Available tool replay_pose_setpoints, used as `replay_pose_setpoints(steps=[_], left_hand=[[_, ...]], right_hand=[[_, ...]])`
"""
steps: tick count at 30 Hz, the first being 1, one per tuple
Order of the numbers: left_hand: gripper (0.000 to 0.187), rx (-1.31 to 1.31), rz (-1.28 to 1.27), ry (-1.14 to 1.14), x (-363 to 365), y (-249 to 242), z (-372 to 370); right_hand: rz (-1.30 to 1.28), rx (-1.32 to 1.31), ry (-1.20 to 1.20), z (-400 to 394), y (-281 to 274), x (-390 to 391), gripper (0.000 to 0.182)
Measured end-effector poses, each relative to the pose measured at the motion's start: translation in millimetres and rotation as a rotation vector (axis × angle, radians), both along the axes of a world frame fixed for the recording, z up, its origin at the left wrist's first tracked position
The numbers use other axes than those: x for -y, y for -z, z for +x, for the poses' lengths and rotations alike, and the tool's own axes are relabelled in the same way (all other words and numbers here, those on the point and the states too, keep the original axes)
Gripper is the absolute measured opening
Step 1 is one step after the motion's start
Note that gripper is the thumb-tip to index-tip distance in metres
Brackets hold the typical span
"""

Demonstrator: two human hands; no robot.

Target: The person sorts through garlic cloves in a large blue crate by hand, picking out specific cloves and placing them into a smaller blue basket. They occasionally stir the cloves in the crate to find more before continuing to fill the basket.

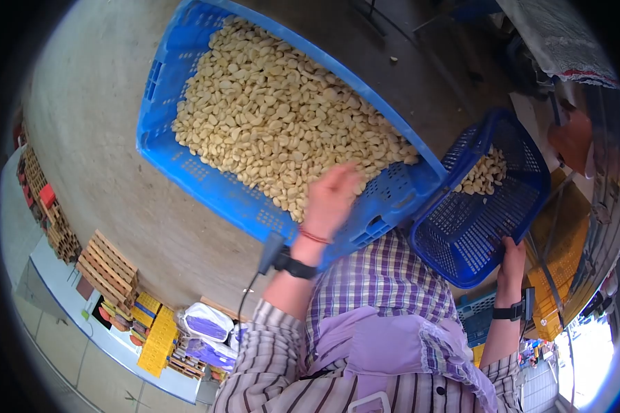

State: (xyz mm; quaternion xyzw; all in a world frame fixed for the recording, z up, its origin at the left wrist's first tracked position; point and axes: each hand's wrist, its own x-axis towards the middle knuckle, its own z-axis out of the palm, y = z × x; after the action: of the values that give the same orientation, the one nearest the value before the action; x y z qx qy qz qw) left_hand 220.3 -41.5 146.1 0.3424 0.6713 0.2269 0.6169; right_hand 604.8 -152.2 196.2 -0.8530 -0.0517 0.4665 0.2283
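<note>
A large blue plastic crate (pixel 207 193) stands tilted in view, with a thick layer of pale oval pieces (pixel 275 110) that look like beans or peeled garlic cloves. Over the near right part of that layer is my left hand (pixel 332 196), its fingers smeared by motion; whether it holds any pieces I cannot tell. My right hand (pixel 511 260) grips the near rim of a smaller dark blue basket (pixel 461 230), thumb at the edge. Beside the crate's right end, the basket slants and carries a small heap of the same pieces (pixel 488 172) at its far side.
Concrete floor (pixel 89 138) lies left of the crate. Wooden pallets (pixel 107 268), yellow crates (pixel 157 337) and white-and-purple sacks (pixel 207 323) stand at the lower left. On the right are an orange-yellow crate (pixel 554 296) and a brown object (pixel 570 141). A stray piece (pixel 393 59) is on the floor.
</note>
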Motion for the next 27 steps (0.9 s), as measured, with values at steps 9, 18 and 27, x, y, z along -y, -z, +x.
replay_pose_setpoints(steps=[9,18,27], left_hand=[[0.024,-0.882,0.460,0.302,-65,83,-15],[0.030,-0.801,0.232,0.337,-78,142,-65],[0.022,-0.041,-0.300,-0.093,-36,136,-17]], right_hand=[[0.022,-0.023,0.019,-4,-4,3,0.032],[-0.015,-0.004,0.038,-8,-4,-3,0.031],[-0.018,0.003,0.061,-7,-2,2,0.032]])
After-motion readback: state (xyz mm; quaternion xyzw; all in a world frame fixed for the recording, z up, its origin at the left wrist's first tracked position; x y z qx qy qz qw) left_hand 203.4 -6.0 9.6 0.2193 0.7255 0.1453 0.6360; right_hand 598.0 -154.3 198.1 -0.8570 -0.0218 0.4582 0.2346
